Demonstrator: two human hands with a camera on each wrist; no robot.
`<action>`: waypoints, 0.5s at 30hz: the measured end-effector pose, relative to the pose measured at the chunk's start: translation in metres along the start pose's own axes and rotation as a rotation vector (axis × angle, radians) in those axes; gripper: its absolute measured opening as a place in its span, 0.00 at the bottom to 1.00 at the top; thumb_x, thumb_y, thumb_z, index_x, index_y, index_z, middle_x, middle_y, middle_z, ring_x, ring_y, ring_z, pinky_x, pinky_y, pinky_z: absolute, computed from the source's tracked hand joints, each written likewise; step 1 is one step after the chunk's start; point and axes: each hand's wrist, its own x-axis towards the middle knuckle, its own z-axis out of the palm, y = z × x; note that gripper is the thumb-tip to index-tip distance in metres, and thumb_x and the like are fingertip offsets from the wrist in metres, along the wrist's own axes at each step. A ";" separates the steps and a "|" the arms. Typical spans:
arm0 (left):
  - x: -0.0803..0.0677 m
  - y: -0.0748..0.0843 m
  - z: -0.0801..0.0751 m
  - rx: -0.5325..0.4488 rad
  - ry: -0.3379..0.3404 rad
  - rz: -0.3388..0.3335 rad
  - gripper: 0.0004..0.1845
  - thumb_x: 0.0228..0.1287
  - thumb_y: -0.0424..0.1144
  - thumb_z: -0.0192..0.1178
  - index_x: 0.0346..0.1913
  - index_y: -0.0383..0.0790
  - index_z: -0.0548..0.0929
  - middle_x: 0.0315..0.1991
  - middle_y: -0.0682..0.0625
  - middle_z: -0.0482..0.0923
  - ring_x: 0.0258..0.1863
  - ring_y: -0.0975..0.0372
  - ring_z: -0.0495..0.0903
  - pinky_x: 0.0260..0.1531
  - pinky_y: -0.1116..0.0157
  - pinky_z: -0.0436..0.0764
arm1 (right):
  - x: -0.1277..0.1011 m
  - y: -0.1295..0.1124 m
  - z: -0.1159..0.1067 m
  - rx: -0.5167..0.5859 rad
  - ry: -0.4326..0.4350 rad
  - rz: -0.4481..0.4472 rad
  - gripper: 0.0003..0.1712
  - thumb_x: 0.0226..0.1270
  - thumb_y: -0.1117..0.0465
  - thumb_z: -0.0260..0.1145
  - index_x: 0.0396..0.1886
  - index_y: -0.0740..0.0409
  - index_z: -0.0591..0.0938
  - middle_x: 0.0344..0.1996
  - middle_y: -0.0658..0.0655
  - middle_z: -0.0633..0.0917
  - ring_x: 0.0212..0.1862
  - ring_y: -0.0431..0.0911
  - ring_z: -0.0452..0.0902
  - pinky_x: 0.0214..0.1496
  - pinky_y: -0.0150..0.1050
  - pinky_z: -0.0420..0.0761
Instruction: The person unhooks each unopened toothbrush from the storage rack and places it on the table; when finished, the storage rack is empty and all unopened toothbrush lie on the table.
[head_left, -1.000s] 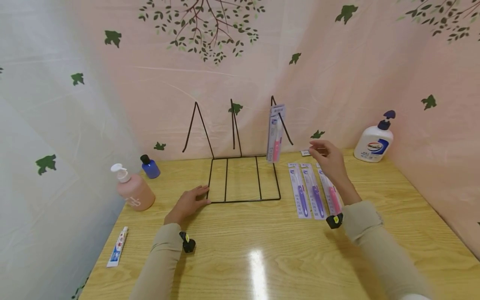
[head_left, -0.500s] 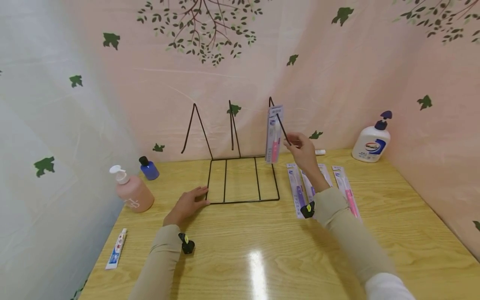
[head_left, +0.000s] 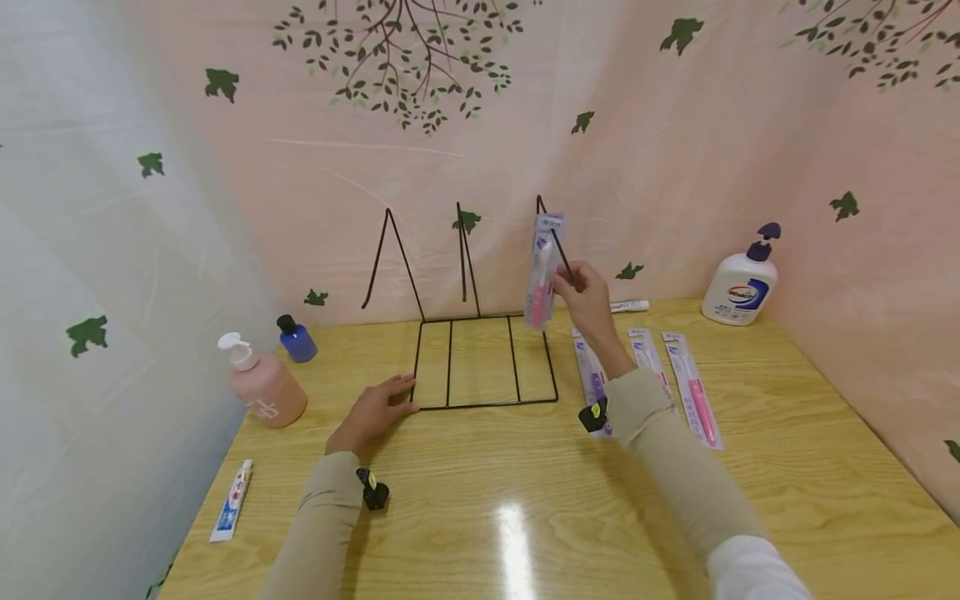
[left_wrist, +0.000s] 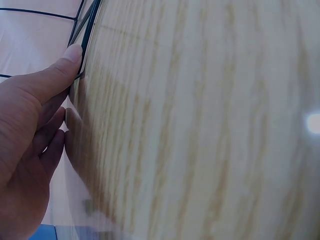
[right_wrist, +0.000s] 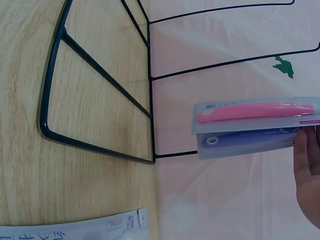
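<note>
A black wire rack [head_left: 487, 404] stands on the wooden table [head_left: 525, 517] against the wall. Two toothbrush packs hang from its right hook, a pink one [head_left: 542, 275] in front and a purple one [right_wrist: 250, 140] behind. My right hand [head_left: 581, 296] is raised beside them, its curled fingers [right_wrist: 306, 165] pinching the pink pack's edge, and the pack hangs tilted. My left hand [head_left: 375, 408] lies flat on the table at the rack's front left corner. Its thumb [left_wrist: 65, 65] touches the base wire [left_wrist: 89, 30].
Three more toothbrush packs [head_left: 693, 392] lie flat right of the rack, partly under my right forearm. A white pump bottle [head_left: 742, 287] stands back right. A pink pump bottle [head_left: 262, 387], a small blue bottle [head_left: 296, 337] and a toothpaste tube [head_left: 232, 500] sit left.
My right hand moved left from above the flat packs up to the hanging pack and took hold of it. The pack's lower end swung left. The left hand stayed put.
</note>
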 end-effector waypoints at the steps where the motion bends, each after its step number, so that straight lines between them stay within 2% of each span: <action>1: 0.000 0.000 0.000 0.000 -0.002 0.000 0.32 0.67 0.44 0.59 0.70 0.37 0.66 0.72 0.42 0.60 0.73 0.46 0.56 0.69 0.43 0.56 | -0.001 0.001 0.000 0.008 -0.003 0.002 0.06 0.65 0.70 0.63 0.37 0.71 0.76 0.31 0.58 0.80 0.39 0.47 0.81 0.48 0.36 0.83; 5: -0.003 0.002 -0.001 0.001 0.007 0.021 0.32 0.67 0.45 0.59 0.70 0.35 0.66 0.72 0.41 0.60 0.72 0.45 0.56 0.68 0.42 0.56 | -0.003 0.003 0.000 0.054 0.006 0.000 0.04 0.65 0.71 0.62 0.37 0.70 0.76 0.31 0.55 0.80 0.36 0.42 0.81 0.45 0.39 0.85; 10: -0.004 0.003 -0.001 0.014 0.033 0.049 0.33 0.67 0.49 0.58 0.69 0.36 0.67 0.71 0.40 0.62 0.71 0.44 0.58 0.67 0.40 0.58 | -0.009 0.000 -0.004 0.056 0.010 -0.039 0.14 0.65 0.70 0.63 0.45 0.77 0.75 0.32 0.55 0.83 0.32 0.42 0.80 0.38 0.34 0.85; 15: -0.002 0.000 0.000 0.015 0.013 0.017 0.32 0.67 0.46 0.59 0.70 0.37 0.66 0.72 0.42 0.60 0.72 0.45 0.56 0.69 0.41 0.54 | -0.015 -0.008 -0.012 0.020 -0.028 -0.054 0.21 0.66 0.67 0.64 0.51 0.80 0.73 0.33 0.50 0.83 0.34 0.40 0.79 0.36 0.30 0.84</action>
